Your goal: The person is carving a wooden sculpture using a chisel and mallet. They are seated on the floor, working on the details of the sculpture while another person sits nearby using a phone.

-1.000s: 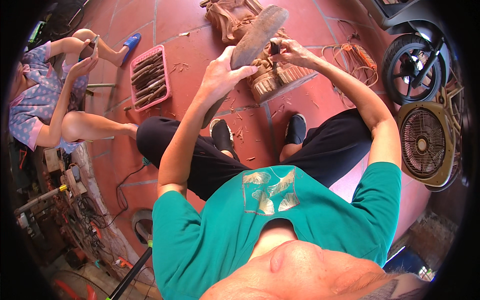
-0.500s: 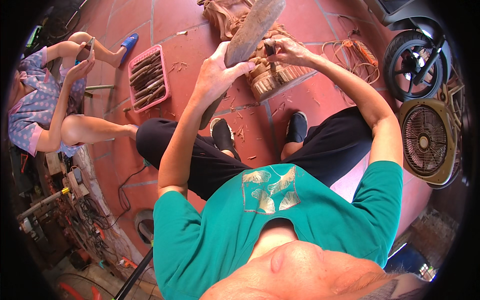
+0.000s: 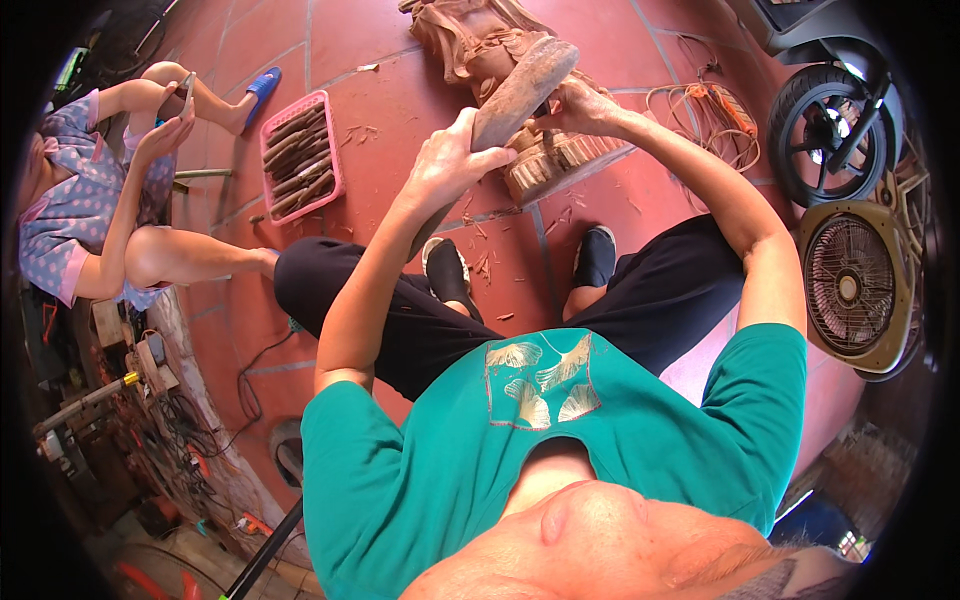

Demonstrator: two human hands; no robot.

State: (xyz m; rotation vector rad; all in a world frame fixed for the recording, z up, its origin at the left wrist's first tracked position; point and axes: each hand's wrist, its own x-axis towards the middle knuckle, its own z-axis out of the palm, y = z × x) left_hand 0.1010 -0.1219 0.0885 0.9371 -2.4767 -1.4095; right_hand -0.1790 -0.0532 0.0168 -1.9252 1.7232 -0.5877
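From the head camera we look down on our own arms reaching forward over our knees. Our left hand is wrapped tight around the lower part of a flat wooden mallet, whose broad worn head rises up and to the right of that fist. Our right hand sits just right of the mallet head, fingers pinched together on what looks like a chisel; the tool itself is hidden behind the mallet, so we cannot tell its shape or where its edge rests. Directly under and beyond both hands lies the carved wooden figure, with its ribbed base just below the right hand, resting on the red tiled floor.

The main risk, as we judge it, is closeness: the mallet head hangs almost touching the right hand's knuckles, so a blow that lands off the tool's end could strike the fingers. A glancing hit could also drive the edge sideways and tear out carved detail. The figure seems unclamped, so a heavy strike may shift it.

Below the hands, wood chips are scattered near our black shoes. Left of the left hand stands a pink tray of tools. Further left another person sits holding a phone. Right of the right hand we see an orange cable, a scooter wheel and a box fan.
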